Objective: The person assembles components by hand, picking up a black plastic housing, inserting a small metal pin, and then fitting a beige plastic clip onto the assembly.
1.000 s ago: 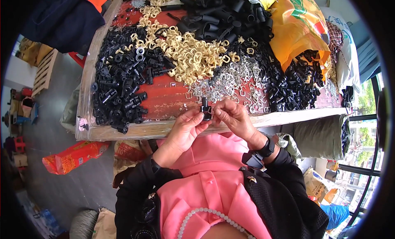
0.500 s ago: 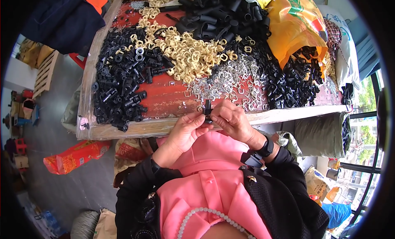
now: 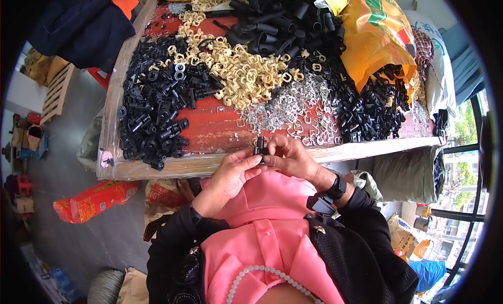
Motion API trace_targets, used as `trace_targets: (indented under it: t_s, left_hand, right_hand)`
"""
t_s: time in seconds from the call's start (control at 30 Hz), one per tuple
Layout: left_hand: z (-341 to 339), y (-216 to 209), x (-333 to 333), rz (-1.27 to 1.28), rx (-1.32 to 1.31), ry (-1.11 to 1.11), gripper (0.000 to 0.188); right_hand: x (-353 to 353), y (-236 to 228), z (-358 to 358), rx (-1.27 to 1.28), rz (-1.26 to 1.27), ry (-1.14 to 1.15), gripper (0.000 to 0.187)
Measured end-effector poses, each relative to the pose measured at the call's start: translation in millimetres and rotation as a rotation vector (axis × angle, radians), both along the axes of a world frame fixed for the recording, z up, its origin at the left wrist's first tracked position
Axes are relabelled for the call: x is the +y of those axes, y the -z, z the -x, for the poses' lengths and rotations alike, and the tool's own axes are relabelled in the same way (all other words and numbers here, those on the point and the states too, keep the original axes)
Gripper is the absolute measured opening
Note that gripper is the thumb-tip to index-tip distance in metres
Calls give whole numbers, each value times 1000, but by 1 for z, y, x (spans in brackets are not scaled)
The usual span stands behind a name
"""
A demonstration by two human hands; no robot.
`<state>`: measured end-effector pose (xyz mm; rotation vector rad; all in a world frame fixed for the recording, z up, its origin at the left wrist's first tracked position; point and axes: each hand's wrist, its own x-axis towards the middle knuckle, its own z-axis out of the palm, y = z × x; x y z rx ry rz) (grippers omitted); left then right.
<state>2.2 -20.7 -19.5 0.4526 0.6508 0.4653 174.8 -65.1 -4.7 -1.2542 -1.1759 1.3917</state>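
At the table's near edge, a small black plastic fitting (image 3: 260,145) stands upright between my two hands. My left hand (image 3: 237,170) pinches its lower end between thumb and fingers. From the other side my right hand (image 3: 289,158) is closed on the fitting too, with the thumb and fingertips against it; part of it is hidden by the fingers. Just beyond lie loose silvery metal clips (image 3: 267,113) and a heap of cream plastic clips (image 3: 243,73). To the left is a pile of black fittings (image 3: 154,110) of a similar kind.
The red table (image 3: 209,130) has a wooden rim (image 3: 209,167). Black tubes (image 3: 285,24) lie at the back, and small black parts (image 3: 369,113) pile up at right below an orange bag (image 3: 372,37). A red bag (image 3: 97,200) rests on the floor at left.
Both hands have come slightly lower and nearer to me with the fitting. My right fingers have shifted on it, uncovering more of its upper part.
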Motion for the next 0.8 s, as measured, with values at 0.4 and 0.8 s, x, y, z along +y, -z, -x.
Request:
trace_targets:
  t_s: [0.4,0.8]
  left_hand:
    - [19,4,23,17,-13,-184,19]
    - [19,-1,15,21,-16,-231,7]
  right_hand:
    - [104,-4,3,-1305,-460,-264,12]
    - [62,-25,-9,-205,-127,-234,15]
